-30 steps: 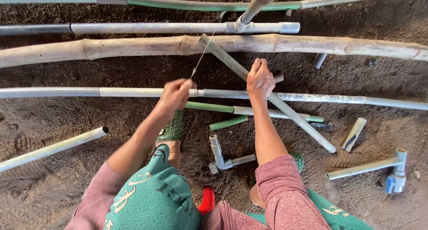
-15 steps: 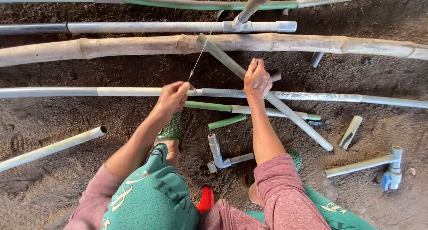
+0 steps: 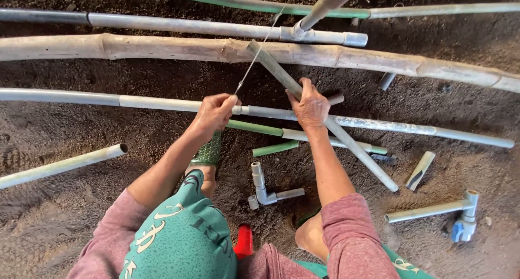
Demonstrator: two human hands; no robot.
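My left hand (image 3: 214, 114) is closed on the low end of a thin metal blade (image 3: 257, 51) that slants up and to the right. My right hand (image 3: 310, 106) presses down on a grey plastic pipe (image 3: 357, 149) lying diagonally across a long horizontal grey pipe (image 3: 162, 103). The diagonal pipe's upper end rests against a thick bamboo pole (image 3: 135, 47). The blade's upper part runs beside that upper end; whether they touch is unclear. My knee in green cloth (image 3: 179, 241) fills the bottom of the view.
More long pipes (image 3: 179, 23) lie across the dirt at the top. A loose pipe (image 3: 65, 164) lies at left. An elbow fitting (image 3: 262, 187), short green and grey offcuts (image 3: 275, 148), a pipe with a blue valve (image 3: 460, 214) and a red object (image 3: 245, 241) lie nearby.
Both hands stay where they were on the blade and the diagonal pipe. The view has shifted slightly.
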